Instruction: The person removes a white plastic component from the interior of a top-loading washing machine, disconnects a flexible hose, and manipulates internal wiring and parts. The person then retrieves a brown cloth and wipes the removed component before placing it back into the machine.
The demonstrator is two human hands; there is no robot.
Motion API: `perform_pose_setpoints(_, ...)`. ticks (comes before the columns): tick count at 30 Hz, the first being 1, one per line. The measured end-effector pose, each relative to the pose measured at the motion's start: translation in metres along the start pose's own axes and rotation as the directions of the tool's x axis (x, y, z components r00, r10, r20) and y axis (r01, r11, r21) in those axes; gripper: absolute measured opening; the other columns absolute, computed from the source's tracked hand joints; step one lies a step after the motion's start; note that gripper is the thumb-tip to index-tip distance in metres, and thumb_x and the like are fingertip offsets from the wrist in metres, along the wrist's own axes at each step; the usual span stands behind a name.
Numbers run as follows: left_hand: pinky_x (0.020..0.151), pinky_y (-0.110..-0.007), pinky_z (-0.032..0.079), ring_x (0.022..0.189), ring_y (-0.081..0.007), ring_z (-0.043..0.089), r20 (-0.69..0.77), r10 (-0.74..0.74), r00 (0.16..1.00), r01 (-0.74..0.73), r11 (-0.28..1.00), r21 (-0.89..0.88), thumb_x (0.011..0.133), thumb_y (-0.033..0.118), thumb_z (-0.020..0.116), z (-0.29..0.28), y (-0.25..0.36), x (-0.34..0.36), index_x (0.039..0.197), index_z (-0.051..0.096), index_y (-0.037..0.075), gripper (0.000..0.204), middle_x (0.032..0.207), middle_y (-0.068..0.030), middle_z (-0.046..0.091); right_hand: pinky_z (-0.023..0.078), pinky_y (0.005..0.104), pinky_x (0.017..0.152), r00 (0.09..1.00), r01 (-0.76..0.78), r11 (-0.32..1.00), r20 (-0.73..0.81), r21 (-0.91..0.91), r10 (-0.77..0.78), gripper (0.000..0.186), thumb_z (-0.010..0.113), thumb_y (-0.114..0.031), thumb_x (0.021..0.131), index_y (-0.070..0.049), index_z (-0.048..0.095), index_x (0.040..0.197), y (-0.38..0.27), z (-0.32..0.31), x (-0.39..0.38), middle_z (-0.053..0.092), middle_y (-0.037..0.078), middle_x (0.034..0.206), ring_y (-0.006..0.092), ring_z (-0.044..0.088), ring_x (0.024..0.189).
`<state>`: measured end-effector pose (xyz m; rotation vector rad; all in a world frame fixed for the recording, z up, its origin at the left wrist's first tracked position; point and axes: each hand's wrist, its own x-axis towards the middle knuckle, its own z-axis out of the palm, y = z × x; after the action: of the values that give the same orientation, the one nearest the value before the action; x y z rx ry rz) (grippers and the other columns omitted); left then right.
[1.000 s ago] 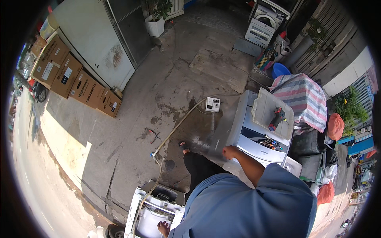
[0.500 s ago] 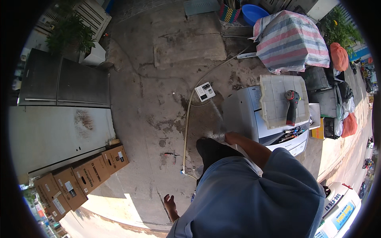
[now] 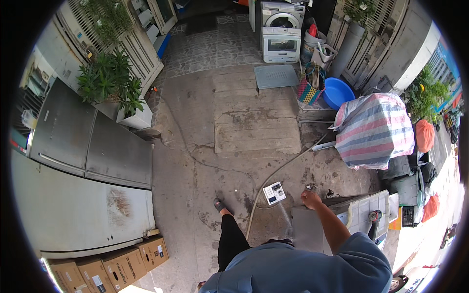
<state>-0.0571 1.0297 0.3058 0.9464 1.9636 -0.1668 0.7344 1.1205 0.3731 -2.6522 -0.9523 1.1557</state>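
My right hand (image 3: pixel 311 197) reaches forward past the far edge of a grey washing machine (image 3: pixel 310 229). Its fingers are closed at a small greyish thing (image 3: pixel 310 187) too small to name. Of my left hand (image 3: pixel 201 285) only a sliver shows at the lower edge, beside my leg, and its fingers are hidden. On the machine lies a translucent white plastic tray (image 3: pixel 360 211) with a red and black cordless drill (image 3: pixel 374 219) in it. A white socket box (image 3: pixel 274 193) lies on the ground, left of my right hand.
A pale hose (image 3: pixel 271 176) curves over the concrete near my sandalled foot (image 3: pixel 222 206). Left stand a grey fridge (image 3: pixel 117 146) and cardboard boxes (image 3: pixel 124 268). Right is a striped sheet (image 3: pixel 373 129) over something bulky. Further off are a blue basin (image 3: pixel 338 94) and a front-loading washer (image 3: pixel 282 19).
The view has tilted up toward the doorway. My right hand has gone from the machine's near left side to beyond its far edge. My left hand has mostly left the picture; a sandalled foot now shows.
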Motion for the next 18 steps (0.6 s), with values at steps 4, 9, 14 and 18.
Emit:
perform_pose_setpoints(4, 0.091, -0.038, 0.056, 0.102, -0.0260, 0.073, 0.078, 0.050, 0.996, -0.058, 0.993, 0.098, 0.089, 0.032, 0.076, -0.031, 0.117, 0.104, 0.111, 0.072, 0.005, 0.035, 0.104, -0.0128, 0.077, 0.057, 0.0427, 0.089, 0.980, -0.199, 0.969, -0.017, -0.150, 0.198, 0.027, 0.063, -0.034, 0.095, -0.018, 0.073, 0.114, 0.000, 0.025, 0.037, 0.077, 0.010, 0.109, 0.0301, 0.073, 0.104)
perform_pose_setpoints(9, 0.092, -0.038, 0.057, 0.103, -0.0252, 0.074, 0.123, 0.267, 0.956, -0.291, 0.916, 0.276, 0.088, 0.038, 0.078, -0.112, 0.357, 0.252, 0.112, 0.071, 0.006, 0.041, 0.107, -0.0106, 0.078, 0.061, 0.0391, 0.083, 0.917, -0.057, 0.987, 0.399, 0.151, -0.008, 0.030, 0.062, -0.031, 0.097, -0.010, 0.072, 0.115, -0.060, 0.017, 0.029, 0.077, 0.012, 0.101, 0.0232, 0.076, 0.089)
perform_pose_setpoints(14, 0.091, -0.040, 0.056, 0.106, -0.0304, 0.072, 0.137, 0.464, 0.875, -0.474, 0.765, 0.435, 0.092, 0.034, 0.073, -0.228, 0.717, 0.350, 0.119, 0.067, 0.005, 0.039, 0.112, -0.0144, 0.076, 0.062, 0.0348, 0.061, 0.907, -0.419, 0.771, 0.173, 0.480, 0.385, 0.025, 0.065, -0.023, 0.095, -0.004, 0.071, 0.110, -0.131, 0.025, 0.067, 0.077, 0.010, 0.090, 0.0190, 0.075, 0.072)
perform_pose_setpoints(18, 0.093, -0.040, 0.056, 0.110, -0.0298, 0.071, -0.131, 0.752, 0.646, -0.722, 0.657, 0.217, 0.096, 0.026, 0.070, -0.275, 0.999, 0.383, 0.123, 0.065, 0.003, 0.036, 0.116, -0.0161, 0.074, 0.061, 0.0364, 0.058, 0.792, -0.610, 0.627, 0.339, 0.484, 0.508, 0.019, 0.068, -0.013, 0.096, -0.005, 0.069, 0.112, -0.175, 0.042, 0.151, 0.074, 0.012, 0.088, 0.0205, 0.074, 0.071)
